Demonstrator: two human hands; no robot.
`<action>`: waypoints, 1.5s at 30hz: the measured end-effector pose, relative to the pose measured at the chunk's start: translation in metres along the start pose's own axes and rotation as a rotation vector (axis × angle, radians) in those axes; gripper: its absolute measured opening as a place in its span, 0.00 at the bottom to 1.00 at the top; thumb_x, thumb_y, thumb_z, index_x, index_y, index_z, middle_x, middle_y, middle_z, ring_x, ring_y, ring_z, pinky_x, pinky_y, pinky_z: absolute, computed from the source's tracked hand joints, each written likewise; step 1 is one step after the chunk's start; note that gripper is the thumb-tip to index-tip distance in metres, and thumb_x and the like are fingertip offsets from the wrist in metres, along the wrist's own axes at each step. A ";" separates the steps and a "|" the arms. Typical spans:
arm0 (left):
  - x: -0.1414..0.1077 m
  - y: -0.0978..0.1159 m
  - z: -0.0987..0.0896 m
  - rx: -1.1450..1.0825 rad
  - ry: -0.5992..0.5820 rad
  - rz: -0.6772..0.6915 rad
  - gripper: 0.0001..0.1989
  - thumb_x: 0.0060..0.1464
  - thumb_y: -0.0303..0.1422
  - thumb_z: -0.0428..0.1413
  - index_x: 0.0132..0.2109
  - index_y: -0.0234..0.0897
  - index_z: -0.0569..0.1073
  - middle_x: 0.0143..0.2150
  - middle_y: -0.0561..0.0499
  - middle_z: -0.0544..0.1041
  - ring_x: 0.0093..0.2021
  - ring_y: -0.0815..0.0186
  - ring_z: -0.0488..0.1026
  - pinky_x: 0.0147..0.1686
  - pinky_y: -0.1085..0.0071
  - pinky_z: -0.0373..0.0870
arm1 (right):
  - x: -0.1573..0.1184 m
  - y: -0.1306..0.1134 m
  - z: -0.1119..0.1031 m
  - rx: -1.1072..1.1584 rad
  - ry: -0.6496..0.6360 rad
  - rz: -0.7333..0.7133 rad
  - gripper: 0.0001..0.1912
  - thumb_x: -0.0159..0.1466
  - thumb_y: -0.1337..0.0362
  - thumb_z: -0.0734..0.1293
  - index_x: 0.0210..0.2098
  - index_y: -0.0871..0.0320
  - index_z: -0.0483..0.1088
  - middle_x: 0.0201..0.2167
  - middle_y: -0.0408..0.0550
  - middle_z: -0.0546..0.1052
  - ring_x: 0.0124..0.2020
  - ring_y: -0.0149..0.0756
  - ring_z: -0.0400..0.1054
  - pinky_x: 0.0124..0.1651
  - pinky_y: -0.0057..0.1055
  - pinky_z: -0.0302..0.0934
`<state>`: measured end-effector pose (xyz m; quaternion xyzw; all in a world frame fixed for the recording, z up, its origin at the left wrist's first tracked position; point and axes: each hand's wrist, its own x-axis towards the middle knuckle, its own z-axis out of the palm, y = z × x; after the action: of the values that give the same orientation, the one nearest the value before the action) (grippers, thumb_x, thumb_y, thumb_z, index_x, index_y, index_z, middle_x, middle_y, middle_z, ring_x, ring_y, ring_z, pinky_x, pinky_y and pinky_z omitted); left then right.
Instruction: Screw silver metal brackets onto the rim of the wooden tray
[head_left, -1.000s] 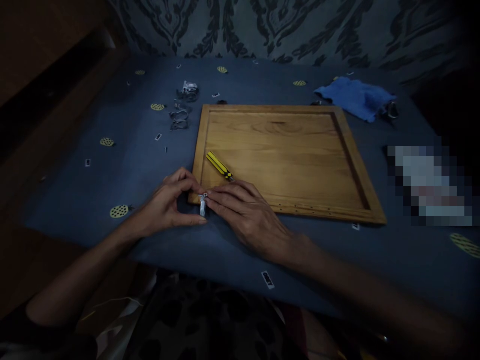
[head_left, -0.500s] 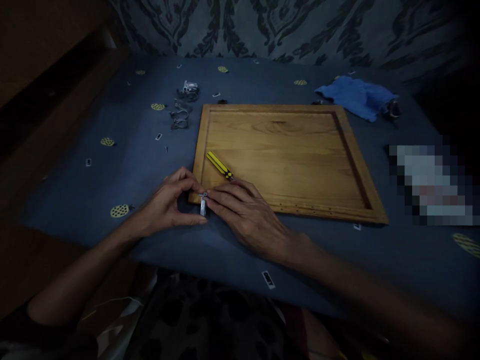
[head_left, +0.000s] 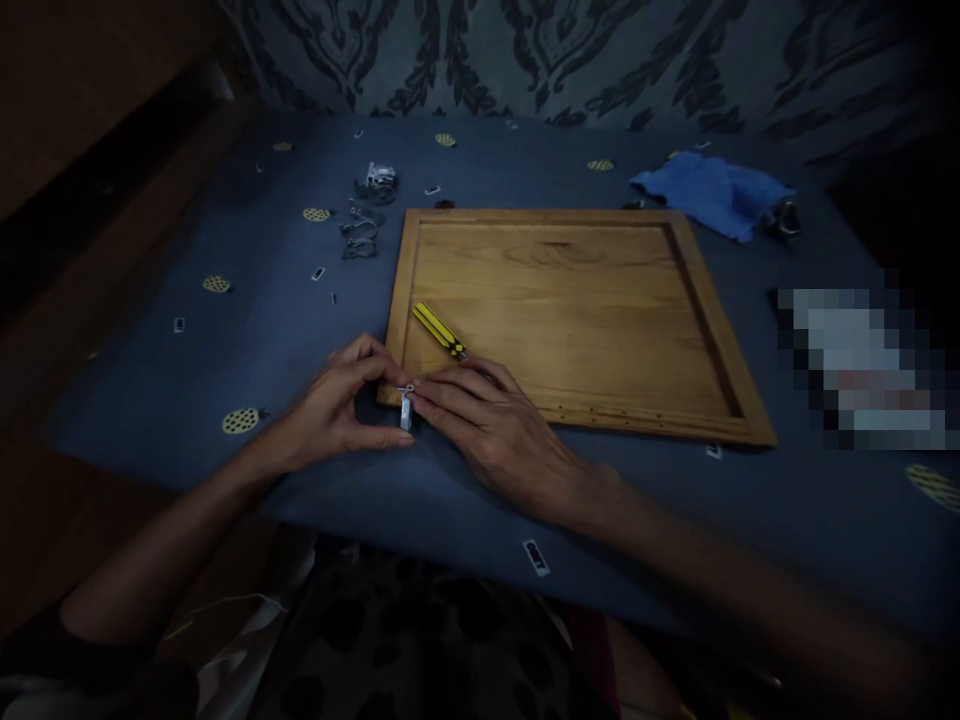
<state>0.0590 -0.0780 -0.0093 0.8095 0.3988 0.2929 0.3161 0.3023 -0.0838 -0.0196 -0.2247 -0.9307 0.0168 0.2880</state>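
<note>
Wooden panel [head_left: 562,310]: beyond the right hand [head_left: 495,425], whose fingertips contact the metal fitting [head_left: 406,412]; grip not discernible. Left hand [head_left: 330,412]: clamped on the metal fitting. Screwdriver [head_left: 438,330]: on panel, beyond right fingertips. Metal fitting: between both hands, at panel corner.

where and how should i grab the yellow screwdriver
Probably by the yellow handle, from above and the far left: the screwdriver lies slanted on the wooden panel, its handle uncovered and pointing that way, while its shaft runs behind the right hand.
</note>
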 end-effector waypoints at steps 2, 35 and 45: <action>-0.001 0.000 0.000 0.017 -0.005 -0.021 0.25 0.51 0.51 0.68 0.49 0.42 0.75 0.45 0.49 0.71 0.48 0.59 0.70 0.50 0.60 0.69 | 0.000 0.000 0.000 0.014 -0.011 0.009 0.17 0.75 0.72 0.57 0.55 0.65 0.73 0.53 0.57 0.81 0.55 0.44 0.71 0.60 0.49 0.64; 0.094 -0.020 -0.043 0.140 -0.099 0.047 0.15 0.55 0.45 0.62 0.39 0.38 0.80 0.38 0.49 0.77 0.40 0.61 0.72 0.43 0.65 0.69 | 0.002 0.002 0.000 0.010 -0.020 -0.028 0.16 0.73 0.73 0.58 0.55 0.64 0.73 0.51 0.54 0.82 0.52 0.44 0.71 0.56 0.46 0.65; 0.078 0.004 -0.068 -0.336 0.522 0.150 0.19 0.48 0.44 0.72 0.37 0.38 0.74 0.30 0.53 0.79 0.27 0.69 0.74 0.23 0.72 0.73 | 0.002 0.004 0.000 0.033 0.031 -0.060 0.16 0.73 0.74 0.58 0.55 0.68 0.72 0.50 0.56 0.82 0.51 0.44 0.71 0.55 0.44 0.65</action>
<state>0.0510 0.0038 0.0536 0.6707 0.3516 0.5749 0.3097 0.3025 -0.0797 -0.0196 -0.1923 -0.9321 0.0201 0.3063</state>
